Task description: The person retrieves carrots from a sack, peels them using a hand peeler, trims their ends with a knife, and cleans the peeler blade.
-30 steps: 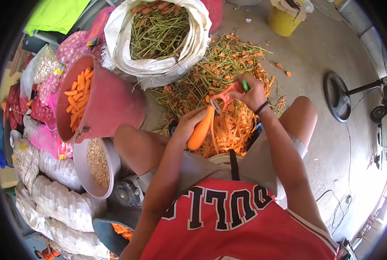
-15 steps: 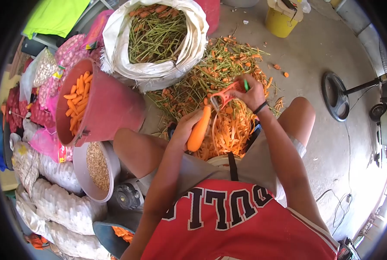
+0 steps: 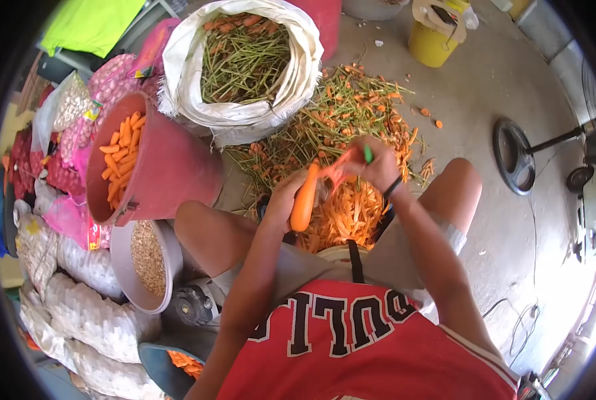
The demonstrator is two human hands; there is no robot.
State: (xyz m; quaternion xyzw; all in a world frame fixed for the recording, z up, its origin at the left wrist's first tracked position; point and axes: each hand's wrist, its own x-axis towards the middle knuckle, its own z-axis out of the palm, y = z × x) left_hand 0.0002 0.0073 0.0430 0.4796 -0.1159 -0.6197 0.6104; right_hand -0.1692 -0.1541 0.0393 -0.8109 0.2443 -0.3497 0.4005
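An orange carrot stands nearly upright in the grasp of my left hand, its narrow end pointing away from me. My right hand is closed on a red-orange peeler; something green shows at its fingers. The peeler's head is beside the carrot's upper part, blurred, so contact is unclear. Below both hands, between my knees, lies a heap of orange peelings. Beyond it, green stems and carrot ends are spread on the floor.
A white sack of stems stands ahead. On the left are a red bucket of carrots, a basin of small pale pieces and several filled sacks. A yellow bucket and a round black base are to the right.
My right hand has moved slightly left with the peeler. The carrot is held more upright than a second ago, still in my left hand. The view has shifted slightly.
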